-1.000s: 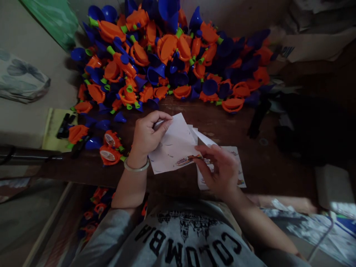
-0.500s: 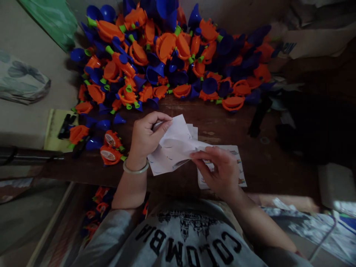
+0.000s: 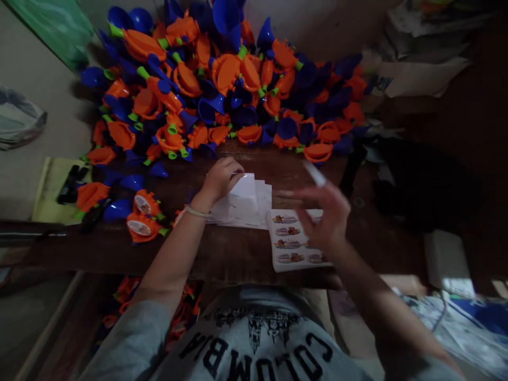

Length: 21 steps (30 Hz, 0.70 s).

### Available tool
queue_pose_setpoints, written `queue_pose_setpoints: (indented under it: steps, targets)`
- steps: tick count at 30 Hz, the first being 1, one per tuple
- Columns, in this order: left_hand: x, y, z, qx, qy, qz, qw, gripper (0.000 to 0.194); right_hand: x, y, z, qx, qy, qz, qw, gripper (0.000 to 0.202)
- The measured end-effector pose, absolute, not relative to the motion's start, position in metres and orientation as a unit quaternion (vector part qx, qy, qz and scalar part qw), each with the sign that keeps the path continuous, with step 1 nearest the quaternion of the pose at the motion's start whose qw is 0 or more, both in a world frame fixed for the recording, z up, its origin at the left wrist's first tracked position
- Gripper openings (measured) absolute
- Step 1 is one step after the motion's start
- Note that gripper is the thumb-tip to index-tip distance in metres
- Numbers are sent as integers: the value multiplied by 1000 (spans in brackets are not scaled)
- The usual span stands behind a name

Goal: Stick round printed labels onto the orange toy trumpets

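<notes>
My left hand (image 3: 223,179) is closed on the upper left edge of a white paper sheet (image 3: 243,197), which lies on a small pile of white sheets (image 3: 263,206). My right hand (image 3: 329,214), smeared by motion, hovers over a stack of sticker sheets (image 3: 289,251) printed with rainbow-and-bear labels. Its thumb and fingers are spread. Something white (image 3: 315,173) shows at one raised finger; blur hides whether it is a wrap or a strip.
Orange and blue toy horns (image 3: 226,74) with green mouthpieces are heaped along the back. Two horns with oval stickers (image 3: 139,227) lie left, near a yellow pad (image 3: 50,196) with a black object (image 3: 72,184). A dark bundle (image 3: 420,180) sits right. More horns (image 3: 186,312) are below the table edge.
The white sheet, previously lifted and bent between both hands, now lies on the pile under my left hand. My right hand has left it and moved right, spreading its fingers. The view has shifted.
</notes>
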State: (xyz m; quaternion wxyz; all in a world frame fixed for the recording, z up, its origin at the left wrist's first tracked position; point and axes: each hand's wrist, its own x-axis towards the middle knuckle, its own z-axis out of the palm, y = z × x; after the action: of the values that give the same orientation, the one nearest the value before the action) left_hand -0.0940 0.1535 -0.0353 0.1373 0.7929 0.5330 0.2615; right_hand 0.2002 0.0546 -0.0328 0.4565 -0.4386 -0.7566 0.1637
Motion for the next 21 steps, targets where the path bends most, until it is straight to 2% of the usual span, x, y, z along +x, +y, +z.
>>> queue_pose_setpoints:
  steps: [1,3,4,7,11,13,18,21]
  targets:
    - [-90,150,-38,797,534,254,126,7,214,79,-39,-492,-755,76,427,50]
    - [-84,131,-39,800,534,252,102,12,242,128,-51,-538,-753,32,378,71]
    - [-81,118,-39,802,537,247,89,16,255,149,-57,-571,-770,-21,282,76]
    - [-73,75,-41,795,570,194,74,28,279,198,-73,-582,-787,-36,202,85]
    - [-57,45,-57,769,616,51,164,75,281,228,-90,-560,-814,-18,151,64]
    - [-48,44,-67,757,622,0,198,92,276,233,-94,-547,-825,-11,142,56]
    - [-42,48,-84,760,617,27,201,99,272,230,-92,-536,-826,7,177,50]
    - [-49,46,-86,772,593,86,210,102,285,232,-88,-540,-800,34,259,39]
